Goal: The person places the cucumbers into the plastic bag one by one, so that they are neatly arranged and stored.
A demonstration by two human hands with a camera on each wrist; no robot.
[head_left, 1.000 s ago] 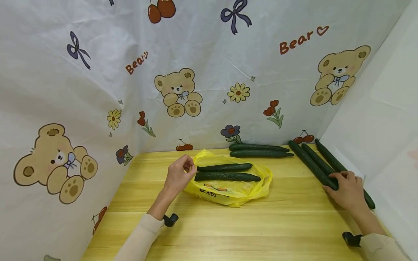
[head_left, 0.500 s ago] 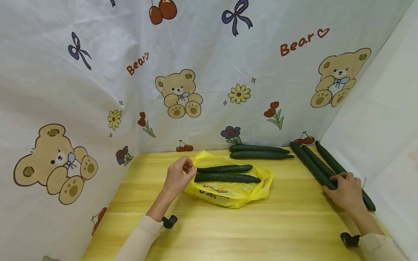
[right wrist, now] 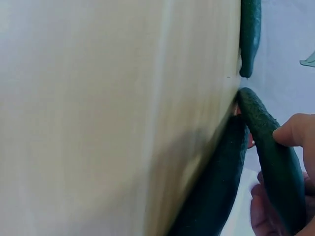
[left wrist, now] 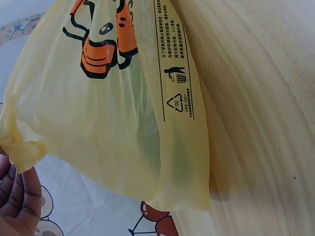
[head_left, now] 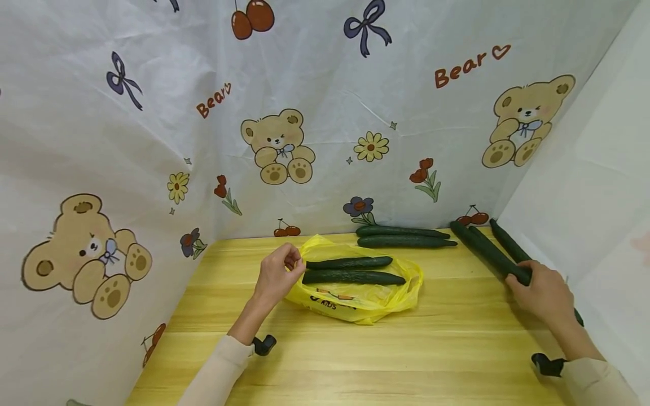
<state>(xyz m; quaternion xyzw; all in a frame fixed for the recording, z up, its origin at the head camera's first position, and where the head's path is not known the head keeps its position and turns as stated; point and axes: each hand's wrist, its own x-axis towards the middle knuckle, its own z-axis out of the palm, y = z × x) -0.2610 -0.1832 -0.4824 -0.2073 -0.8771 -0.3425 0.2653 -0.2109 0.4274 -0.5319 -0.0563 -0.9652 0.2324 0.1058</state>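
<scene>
The dark-green cucumber [head_left: 490,252] lies at 3 o'clock from the bag, slanting from the right hand [head_left: 544,296] toward 11 o'clock. That hand's grip holds it by the near end, thumb on top and fingers curled beneath. With all the hold at one end, its long far part could swing or droop, and a loose pinch on smooth skin might let it slip. The neighbouring cucumber [right wrist: 216,182] lies close alongside, partly hidden by it in the head view; a sideways pull could drag or roll that one. On the hand's other side, the outer cucumber [head_left: 509,241] runs along the right-hand wall and passes behind the hand, where knuckles could knock it.

At 9 o'clock on the yellow bag [head_left: 373,311], the left hand [head_left: 279,274] has a narrow grip, pinching the rim. The film looks thin, so a slip there could let the mouth fold over the two bagged cucumbers [head_left: 352,276]. The rear pair [head_left: 406,241], at 1 o'clock on the counter [head_left: 406,361], could be brushed by a low sweep leftward.
</scene>
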